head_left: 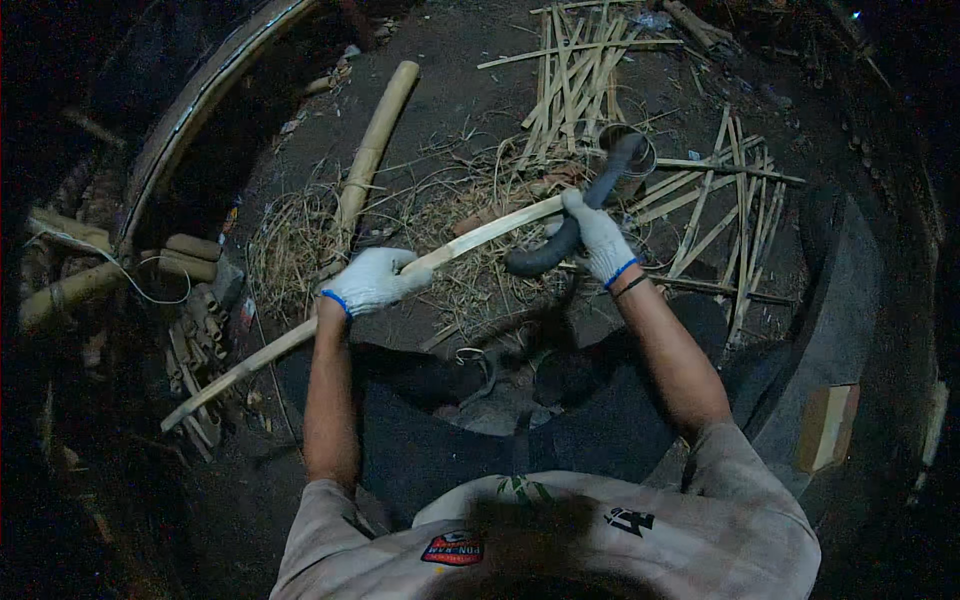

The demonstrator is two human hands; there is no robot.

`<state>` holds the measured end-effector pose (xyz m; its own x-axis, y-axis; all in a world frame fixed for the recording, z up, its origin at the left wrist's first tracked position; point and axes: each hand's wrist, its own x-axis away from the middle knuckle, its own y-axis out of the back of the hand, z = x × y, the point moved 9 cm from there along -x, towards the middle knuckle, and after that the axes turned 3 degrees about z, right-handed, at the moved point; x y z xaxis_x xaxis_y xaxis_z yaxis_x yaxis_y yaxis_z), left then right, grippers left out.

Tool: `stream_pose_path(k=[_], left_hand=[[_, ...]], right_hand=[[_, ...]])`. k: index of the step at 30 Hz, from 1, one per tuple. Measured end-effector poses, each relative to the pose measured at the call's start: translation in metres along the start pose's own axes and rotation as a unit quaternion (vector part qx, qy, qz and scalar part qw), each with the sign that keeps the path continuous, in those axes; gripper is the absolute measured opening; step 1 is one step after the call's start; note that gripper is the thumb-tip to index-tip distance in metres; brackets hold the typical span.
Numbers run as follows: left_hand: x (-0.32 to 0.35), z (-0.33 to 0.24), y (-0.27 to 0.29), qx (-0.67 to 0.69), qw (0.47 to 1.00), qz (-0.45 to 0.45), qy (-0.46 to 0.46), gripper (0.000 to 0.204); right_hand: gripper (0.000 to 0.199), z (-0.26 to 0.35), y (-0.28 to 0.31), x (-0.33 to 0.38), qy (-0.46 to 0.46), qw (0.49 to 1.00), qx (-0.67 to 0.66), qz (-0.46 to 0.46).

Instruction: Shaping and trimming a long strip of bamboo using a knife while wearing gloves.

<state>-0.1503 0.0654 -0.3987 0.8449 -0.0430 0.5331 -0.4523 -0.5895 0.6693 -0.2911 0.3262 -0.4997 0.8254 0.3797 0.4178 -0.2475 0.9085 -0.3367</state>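
Dark floor (462,85), strewn with shavings (290,250): one bamboo strip (268,353), near left to far right, seemed light, springy and splintery, best held mid-length, where my left hand (370,281) closed round it, my right hand (603,246) clasping a dark curved piece (612,173) at its far end.

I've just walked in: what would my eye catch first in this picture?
Probably the two white-gloved hands in the middle: the left hand grips a long pale strip slanting across the view, and the right hand holds a dark curved tool at the strip's upper end. Beyond them lie a tangled heap of shavings, a thick pole at upper left, and crisscrossed strips at the top.
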Motion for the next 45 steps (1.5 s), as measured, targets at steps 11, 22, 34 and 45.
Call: stream_pose_path(k=[11, 22, 34, 45], left_hand=[[-0.015, 0.011, -0.019, 0.012, 0.998, 0.007, 0.061, 0.052], [-0.018, -0.006, -0.043, 0.076, 0.996, -0.048, 0.02, 0.062], [0.008, -0.015, -0.046, 0.082, 0.991, -0.101, 0.034, 0.054], [0.025, 0.004, -0.043, 0.117, 0.984, -0.112, 0.069, 0.053]], right_hand=[[0.033, -0.011, 0.002, -0.023, 0.131, 0.988, 0.057, -0.053], [0.015, 0.02, -0.076, 0.03, 0.261, 0.676, 0.688, -0.041], [0.025, 0.028, -0.069, 0.01, 0.289, 0.614, 0.732, -0.062], [0.025, 0.036, -0.066, 0.023, 0.202, 0.659, 0.721, -0.074]])
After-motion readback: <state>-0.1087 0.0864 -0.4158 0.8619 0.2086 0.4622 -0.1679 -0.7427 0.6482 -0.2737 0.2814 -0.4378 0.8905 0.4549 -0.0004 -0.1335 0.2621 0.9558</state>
